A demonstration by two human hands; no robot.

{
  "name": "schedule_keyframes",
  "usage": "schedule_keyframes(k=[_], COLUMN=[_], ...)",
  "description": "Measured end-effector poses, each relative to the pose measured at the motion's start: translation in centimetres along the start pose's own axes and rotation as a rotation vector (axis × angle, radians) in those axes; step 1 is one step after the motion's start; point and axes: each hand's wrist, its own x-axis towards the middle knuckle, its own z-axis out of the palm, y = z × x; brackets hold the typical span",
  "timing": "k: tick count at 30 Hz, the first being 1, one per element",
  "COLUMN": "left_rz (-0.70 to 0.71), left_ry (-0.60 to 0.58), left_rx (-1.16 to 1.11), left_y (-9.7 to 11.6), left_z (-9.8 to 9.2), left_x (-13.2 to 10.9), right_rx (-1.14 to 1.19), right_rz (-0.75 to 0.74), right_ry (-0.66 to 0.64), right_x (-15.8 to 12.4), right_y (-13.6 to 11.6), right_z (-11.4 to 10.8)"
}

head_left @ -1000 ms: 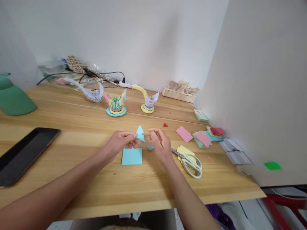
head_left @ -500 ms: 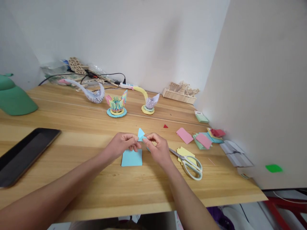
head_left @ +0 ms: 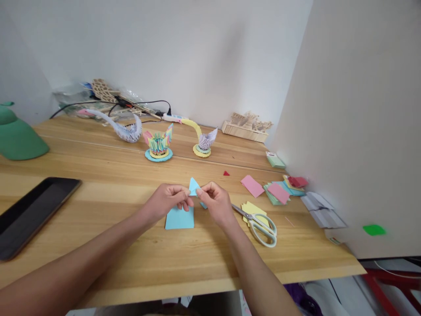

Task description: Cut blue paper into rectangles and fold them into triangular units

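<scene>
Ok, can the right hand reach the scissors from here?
Probably yes: the scissors lie beside the right hand, partly over the yellow paper, with nothing lying on them, though that hand is pinching the folded blue paper.

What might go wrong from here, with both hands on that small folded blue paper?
The small folded blue paper, pinched by the left hand and right hand, might crease unevenly. The right hand looks close to the pale-handled metal scissors and might brush their tip. The flat blue paper, partly hidden behind the left hand, could get nudged.
</scene>
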Motion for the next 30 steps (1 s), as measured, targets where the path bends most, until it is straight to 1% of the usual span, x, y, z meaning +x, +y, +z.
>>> schedule_keyframes(k=[7, 17, 22, 25, 30], left_rz=[-0.021, -0.046, -0.037, -0.018, -0.013], left_ry=[0.002, -0.005, -0.037, -0.035, -0.051], left_rx=[-0.014, -0.035, 0.009, 0.017, -0.002], left_y=[0.4, -0.1, -1.2, -1.6, -1.4], left_z=[0.2, 0.2, -0.1, -0.2, -0.1], left_x=[-0.1, 0.1, 0.6, 0.7, 0.5], right_rx=[0.058, 0.186, 0.093, 0.081, 0.11], right_rz=[0.023, 0.034, 0.007, 0.009, -0.003], right_ry=[-0.004, -0.009, 0.015, -0.023, -0.094], right_x=[0.1, 0.2, 0.1, 0.1, 0.0], right_y=[0.1, 0.0, -0.2, -0.1, -0.1], right_z=[0.1, 0.3, 0.3, 0.2, 0.0])
